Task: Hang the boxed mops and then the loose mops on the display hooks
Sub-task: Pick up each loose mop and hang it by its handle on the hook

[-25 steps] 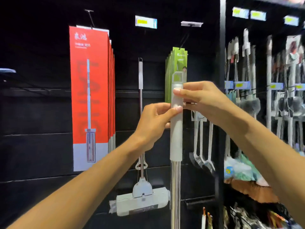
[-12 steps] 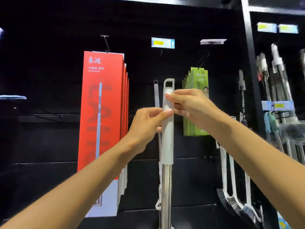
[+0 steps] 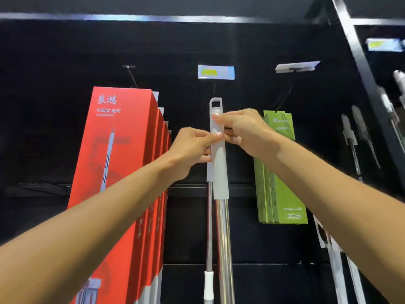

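Note:
I hold a loose mop upright by its pale grey handle grip [image 3: 219, 172], with a shiny metal pole below. My left hand [image 3: 190, 150] pinches the grip from the left, and my right hand [image 3: 243, 132] pinches it higher from the right. The grip's hanging loop [image 3: 215, 104] sits just below a thin display hook [image 3: 214, 88] under a price tag [image 3: 216, 72]. A second loose mop pole [image 3: 209, 227] hangs right behind. Several red boxed mops [image 3: 118, 167] hang on the left.
Green boxed items [image 3: 280, 172] hang to the right under another hook and tag [image 3: 297, 66]. More loose handles [image 3: 355, 137] hang at the far right past a black upright post [image 3: 359, 62]. The back wall is black panelling.
The mop handle has risen towards the hook with both hands on it. My view has tilted upward, showing the top of the shelf bay.

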